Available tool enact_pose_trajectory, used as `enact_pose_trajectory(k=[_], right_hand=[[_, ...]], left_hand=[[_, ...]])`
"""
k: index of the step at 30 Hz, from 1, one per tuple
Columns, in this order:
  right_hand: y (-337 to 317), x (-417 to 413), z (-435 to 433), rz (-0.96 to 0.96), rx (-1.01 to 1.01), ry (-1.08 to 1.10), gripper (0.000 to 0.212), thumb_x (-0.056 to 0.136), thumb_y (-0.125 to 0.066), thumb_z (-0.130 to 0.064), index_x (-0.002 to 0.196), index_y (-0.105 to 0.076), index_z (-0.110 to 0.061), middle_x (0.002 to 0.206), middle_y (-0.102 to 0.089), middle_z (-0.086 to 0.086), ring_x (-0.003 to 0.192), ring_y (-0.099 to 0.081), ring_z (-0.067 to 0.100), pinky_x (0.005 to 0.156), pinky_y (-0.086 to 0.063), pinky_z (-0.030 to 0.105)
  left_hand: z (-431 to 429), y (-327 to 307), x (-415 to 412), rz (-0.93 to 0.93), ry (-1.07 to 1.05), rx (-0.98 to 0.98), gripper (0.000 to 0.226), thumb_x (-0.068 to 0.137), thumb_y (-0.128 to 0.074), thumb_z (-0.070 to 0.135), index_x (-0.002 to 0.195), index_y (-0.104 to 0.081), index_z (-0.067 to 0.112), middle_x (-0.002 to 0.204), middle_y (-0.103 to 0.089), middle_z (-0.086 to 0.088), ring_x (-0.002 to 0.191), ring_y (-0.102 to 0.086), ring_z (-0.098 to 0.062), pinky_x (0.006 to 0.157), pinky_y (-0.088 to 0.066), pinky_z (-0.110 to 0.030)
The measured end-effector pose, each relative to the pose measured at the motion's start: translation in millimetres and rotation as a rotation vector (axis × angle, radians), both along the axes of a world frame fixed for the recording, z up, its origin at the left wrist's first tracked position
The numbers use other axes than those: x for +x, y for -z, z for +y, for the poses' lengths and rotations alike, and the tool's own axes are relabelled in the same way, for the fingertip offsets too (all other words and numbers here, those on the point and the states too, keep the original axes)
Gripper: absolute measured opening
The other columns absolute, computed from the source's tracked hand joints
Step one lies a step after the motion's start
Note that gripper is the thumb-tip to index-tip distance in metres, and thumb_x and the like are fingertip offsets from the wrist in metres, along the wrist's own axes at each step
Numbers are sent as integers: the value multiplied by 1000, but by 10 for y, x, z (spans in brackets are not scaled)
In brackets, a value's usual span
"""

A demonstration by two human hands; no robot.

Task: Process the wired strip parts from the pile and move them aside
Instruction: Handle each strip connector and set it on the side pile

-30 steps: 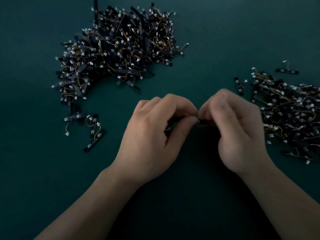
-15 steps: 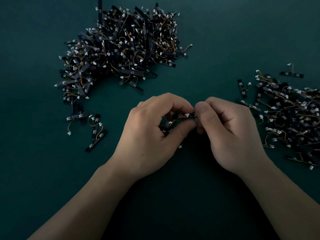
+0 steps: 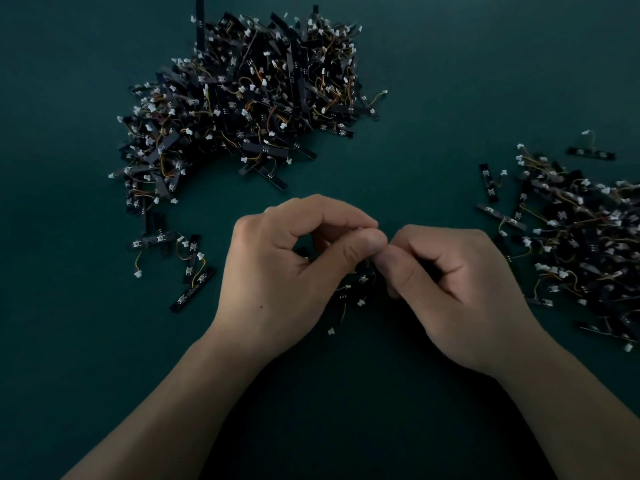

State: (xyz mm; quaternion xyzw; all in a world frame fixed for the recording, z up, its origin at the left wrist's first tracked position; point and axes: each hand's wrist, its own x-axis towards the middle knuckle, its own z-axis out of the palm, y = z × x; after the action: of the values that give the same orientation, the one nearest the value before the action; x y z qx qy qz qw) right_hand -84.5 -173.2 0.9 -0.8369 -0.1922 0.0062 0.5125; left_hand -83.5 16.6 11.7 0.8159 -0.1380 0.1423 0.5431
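**Inspector:** Wired strip part (image 3: 364, 276) under work: where is it, and who has it?

**Observer:** Between the two sets of fingertips, over the dark mat (image 3: 450, 81). The left hand (image 3: 287, 271) is curled, thumb and forefinger clamped on it. Dark strip ends and white connectors hang just below that pinch. The right hand (image 3: 460, 296) is curled too, thumb pressed to forefinger, hard against the left's tips. I judge it grips the same part's end, though the thumb covers the contact.

**Inspector:** Stock remaining?

**Observer:** The source pile (image 3: 249, 98) lies well beyond the grip and to its left, large and densely tangled. A few loose strays (image 3: 190, 268) sit left of the grip, nearer than the pile.

**Inspector:** Output?

**Observer:** The finished heap (image 3: 581, 244) is right of the grip, near the right hand. It is spread flatter and runs out of view.

**Inspector:** Progress?

**Observer:** Partway, in my judgement. The heap is sizeable, yet the pile appears at least as large. This part is not yet set aside, and many remain.
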Motion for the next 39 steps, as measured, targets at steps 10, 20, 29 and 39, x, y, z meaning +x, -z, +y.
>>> enact_pose_trajectory(k=[10, 20, 29, 39], right_hand=[[-12, -49, -16, 102, 154, -78, 30, 102, -54, -32, 76, -61, -19, 62, -53, 1, 53, -48, 12, 53, -36, 23], [-14, -31, 26, 52, 243, 94, 29, 103, -51, -28, 78, -60, -18, 61, -52, 11, 54, -47, 31, 51, -37, 45], [-16, -34, 20, 112, 228, 60, 25, 103, -51, -26, 86, -67, -21, 67, -59, 5, 60, -53, 26, 55, -42, 43], [-30, -28, 39, 75, 176, 93, 26, 97, -52, -27, 76, -62, -18, 57, -51, 11, 51, -45, 33, 48, -34, 46]], left_hand=[[-57, 2, -17, 23, -19, 33, 6, 93, -78, 28, 92, -73, 31, 84, -74, 12, 72, -71, -11, 63, -53, -19], [-6, -17, -22, 75, 56, 61, 27, 97, -58, 22, 75, -70, 10, 63, -64, 3, 61, -62, -20, 61, -46, -33], [-30, -30, -30, 131, 31, 1, 25, 93, -59, 16, 68, -61, 13, 57, -54, 1, 52, -50, -16, 48, -38, -28], [-29, -2, 4, 106, 75, 77, 28, 89, -66, 5, 63, -57, 8, 51, -47, 3, 48, -45, -18, 50, -33, -19]])
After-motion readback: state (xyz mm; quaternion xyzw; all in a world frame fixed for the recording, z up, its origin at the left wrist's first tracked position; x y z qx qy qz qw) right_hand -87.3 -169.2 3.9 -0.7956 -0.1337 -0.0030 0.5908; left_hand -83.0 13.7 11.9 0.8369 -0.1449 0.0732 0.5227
